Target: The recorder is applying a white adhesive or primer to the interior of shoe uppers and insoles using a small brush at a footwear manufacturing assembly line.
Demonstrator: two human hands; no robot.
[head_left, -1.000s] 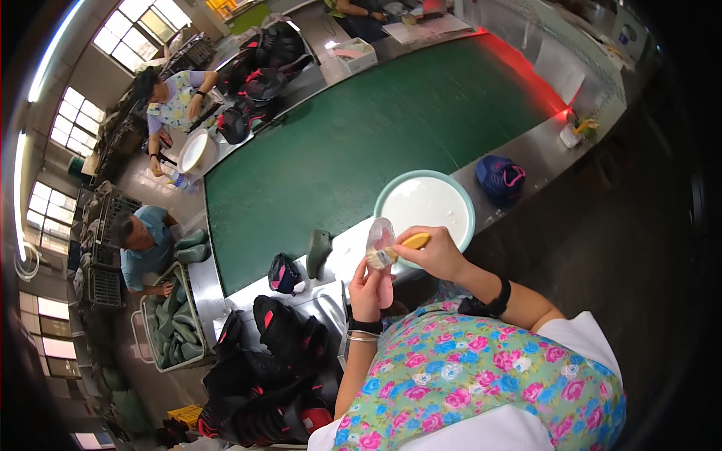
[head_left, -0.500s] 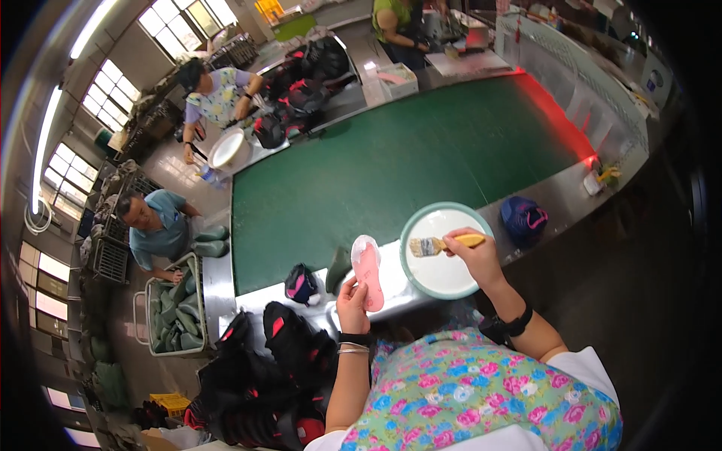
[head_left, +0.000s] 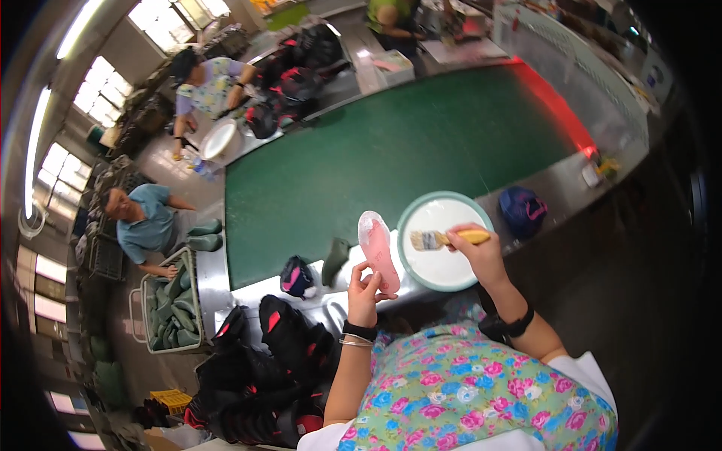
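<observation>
In my left hand point(head_left: 364, 298) is a pink insole point(head_left: 378, 252), pinched at its lower end between thumb and fingers. A wet whitish coat covers the insole's upper end. My right hand point(head_left: 475, 252) grips a flat paintbrush point(head_left: 432, 240) by its yellow handle, the pale bristles pointing left. Beneath the brush stands a round basin point(head_left: 407, 264) with a teal rim, holding a smooth white liquid; whether the bristles touch the liquid I cannot tell. A dark green shoe last point(head_left: 335, 260) lies left of the insole, beside a navy and pink shoe upper point(head_left: 298, 277).
A green conveyor belt point(head_left: 323, 177) spans the table ahead, with red light at its far right. Black and red shoe uppers point(head_left: 289, 338) pile up at my left. Another navy upper point(head_left: 523, 213) sits right of the basin. A co-worker point(head_left: 147, 218) stands beside a crate of lasts point(head_left: 197, 301).
My left hand has turned the insole so its lower end points more to the right, and its fingers have shifted. The brush stays over the basin. The view has moved slightly.
</observation>
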